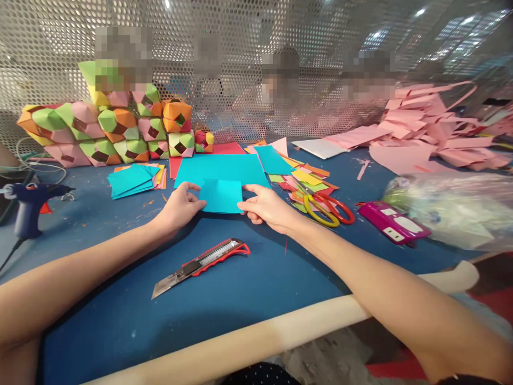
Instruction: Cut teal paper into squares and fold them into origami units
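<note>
A small turquoise paper piece (222,196) is held up between both hands at the middle of the table. My left hand (183,205) pinches its left edge with thumb and fingers. On the opposite edge, my right hand (260,204) grips it the same way. Behind it lies a larger turquoise sheet (224,166), partly covered by the held piece. Nearer to me rests a red utility knife (202,264) with its blade out, pointing left. To the left is a stack of turquoise paper pieces (132,181) over other colours.
Scissors (326,208) lie on colourful paper scraps at right, near a magenta power strip (395,222) and a plastic bag (457,208). Folded paper shapes (116,128) are piled back left, above a glue gun (30,206). Pink strips (428,125) heap up back right.
</note>
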`<state>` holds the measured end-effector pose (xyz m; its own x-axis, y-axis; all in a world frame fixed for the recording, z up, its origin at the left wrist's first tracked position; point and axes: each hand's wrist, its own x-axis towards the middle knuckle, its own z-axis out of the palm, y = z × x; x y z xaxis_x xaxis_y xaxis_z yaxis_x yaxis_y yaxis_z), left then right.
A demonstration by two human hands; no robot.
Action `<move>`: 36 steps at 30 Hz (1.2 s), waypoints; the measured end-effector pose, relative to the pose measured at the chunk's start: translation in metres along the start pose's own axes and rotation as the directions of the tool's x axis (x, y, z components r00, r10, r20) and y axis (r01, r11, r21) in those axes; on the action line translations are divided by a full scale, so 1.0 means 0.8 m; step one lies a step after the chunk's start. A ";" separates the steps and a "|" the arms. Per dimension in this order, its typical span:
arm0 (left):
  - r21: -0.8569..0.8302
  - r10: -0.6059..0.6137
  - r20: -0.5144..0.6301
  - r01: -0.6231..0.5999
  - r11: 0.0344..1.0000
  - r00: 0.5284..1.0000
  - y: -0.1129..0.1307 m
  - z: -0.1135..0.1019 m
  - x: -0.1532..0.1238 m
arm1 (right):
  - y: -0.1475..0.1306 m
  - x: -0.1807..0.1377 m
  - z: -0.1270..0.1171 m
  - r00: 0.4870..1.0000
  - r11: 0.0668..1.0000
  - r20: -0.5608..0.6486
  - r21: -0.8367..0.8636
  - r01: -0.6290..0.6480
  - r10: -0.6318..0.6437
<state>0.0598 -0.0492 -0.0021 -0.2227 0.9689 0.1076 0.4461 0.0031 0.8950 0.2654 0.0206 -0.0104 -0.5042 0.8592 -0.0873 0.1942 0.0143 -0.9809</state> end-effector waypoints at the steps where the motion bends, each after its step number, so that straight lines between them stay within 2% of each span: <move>1: 0.009 0.002 0.007 -0.002 1.000 1.000 -0.001 0.000 0.001 | 0.000 0.000 0.000 1.000 1.000 0.001 -0.010 0.001 -0.001; 4: 0.144 0.055 0.023 -0.058 0.988 0.998 -0.007 -0.001 0.003 | 0.002 0.000 0.001 1.000 0.998 -0.010 -0.061 0.007 -0.008; 6: 0.271 0.096 0.045 -0.105 0.957 0.994 -0.012 -0.001 0.005 | 0.004 -0.001 0.004 0.998 0.978 -0.032 -0.203 0.054 -0.062; 8: 0.383 0.124 0.069 -0.141 0.913 0.990 -0.014 0.000 0.005 | 0.005 -0.003 0.006 0.987 0.900 -0.042 -0.419 0.125 -0.157; 10: 0.471 0.150 0.090 -0.175 0.864 0.985 -0.014 0.000 0.005 | 0.006 -0.005 0.009 0.973 0.782 -0.029 -0.600 0.167 -0.230; 14: 0.579 0.188 0.132 -0.229 0.782 0.973 -0.011 0.002 0.003 | 0.005 -0.007 0.012 0.971 0.638 -0.013 -0.756 0.147 -0.239; 18: 0.653 0.200 0.170 -0.262 0.711 0.965 -0.008 0.003 0.001 | 0.002 -0.009 0.015 0.971 0.558 0.010 -0.817 0.145 -0.239; 27: 0.796 0.286 0.291 -0.397 0.457 0.913 -0.012 0.006 -0.005 | 0.000 -0.013 0.020 0.969 0.387 0.057 -0.910 0.150 -0.241; 32: 0.850 0.330 0.306 -0.413 0.327 0.893 -0.010 0.003 -0.010 | -0.004 -0.019 0.023 0.963 0.249 0.097 -0.955 0.161 -0.252; 34: 0.868 0.403 0.323 -0.438 0.233 0.856 -0.007 0.002 -0.010 | -0.005 -0.022 0.023 0.954 0.193 0.117 -0.966 0.174 -0.275; 36: 0.840 0.465 0.413 -0.525 0.138 0.783 -0.004 0.002 -0.007 | -0.006 -0.023 0.023 0.941 0.144 0.145 -0.970 0.196 -0.307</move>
<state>0.0613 -0.0543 -0.0064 0.3911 0.8623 0.3216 0.9065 -0.3005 -0.2967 0.2583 -0.0047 -0.0074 -0.6556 0.7298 0.1936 0.7453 0.6666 0.0109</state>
